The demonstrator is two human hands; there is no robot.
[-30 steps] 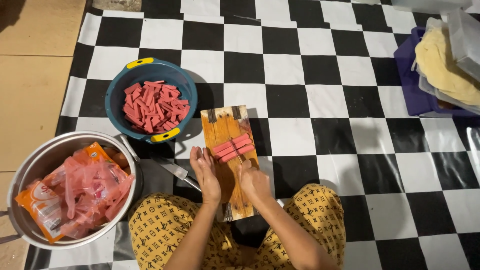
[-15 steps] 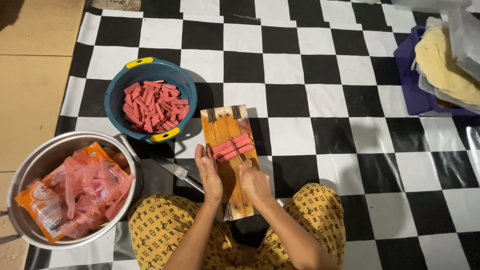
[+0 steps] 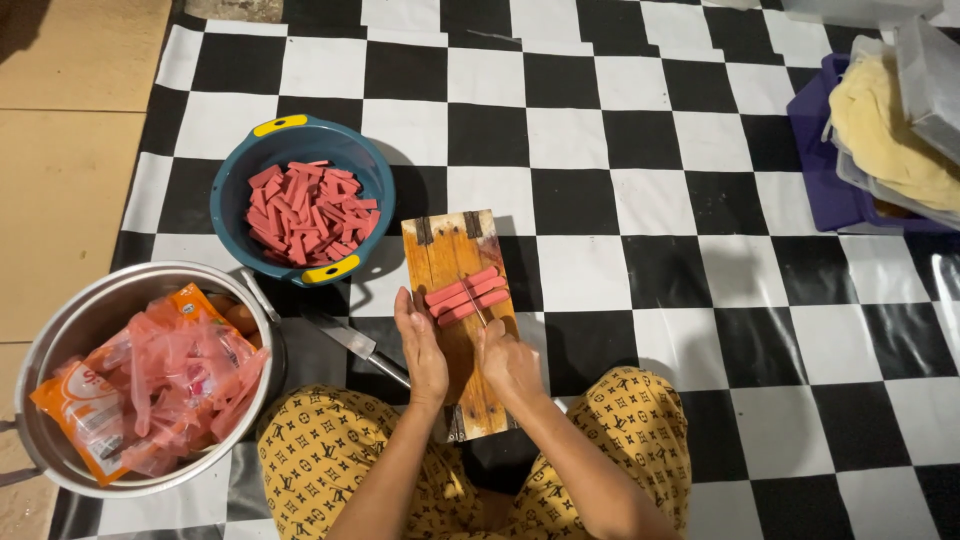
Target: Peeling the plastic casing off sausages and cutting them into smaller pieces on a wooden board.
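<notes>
Three pink sausages lie side by side across a wooden cutting board on the checkered mat. My left hand rests at the board's left edge, its fingertips against the left ends of the sausages. My right hand is closed on a thin knife whose blade lies across the sausages. My knees in yellow patterned trousers sit just below the board.
A blue bowl with yellow handles holds several cut sausage pieces. A metal pot at lower left holds pink wrappers and orange packets. A second knife lies on the mat. A purple tub with something yellow stands at the right.
Both hands stay on the board. My right hand has edged slightly up toward the sausages; the sausages themselves have not visibly moved.
</notes>
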